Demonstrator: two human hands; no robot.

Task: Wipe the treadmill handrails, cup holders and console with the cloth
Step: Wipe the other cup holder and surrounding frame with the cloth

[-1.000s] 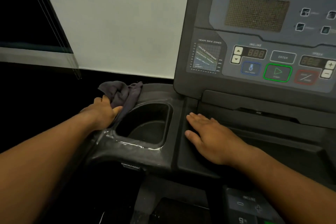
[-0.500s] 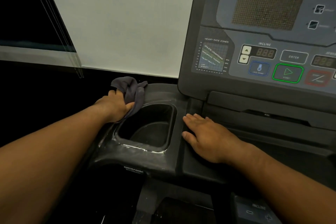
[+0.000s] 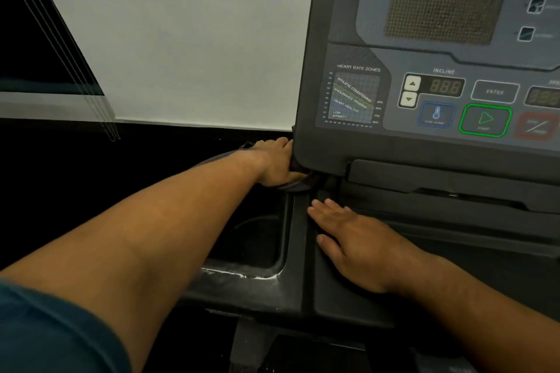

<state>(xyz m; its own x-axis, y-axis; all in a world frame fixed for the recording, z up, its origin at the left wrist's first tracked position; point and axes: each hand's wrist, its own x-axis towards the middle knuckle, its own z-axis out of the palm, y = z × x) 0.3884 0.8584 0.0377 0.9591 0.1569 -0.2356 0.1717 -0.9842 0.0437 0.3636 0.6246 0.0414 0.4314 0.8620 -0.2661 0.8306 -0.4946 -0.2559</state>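
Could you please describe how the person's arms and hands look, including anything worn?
Both forearms are bare. The left hand and right hand show no gloves, rings or watch. A dark teal sleeve covers the left upper arm; no sleeve shows on the right.

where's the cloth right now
In the head view the cloth sits left of centre, gripped under the left hand against the lower left corner of the console, just beyond the cup holder.

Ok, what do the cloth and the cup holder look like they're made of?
The cloth: soft dark grey fabric, possibly microfibre; it bunches in limp folds. The cup holder: moulded dark plastic, probably, semi-matte; rounded rim with pale scuffs or residue.
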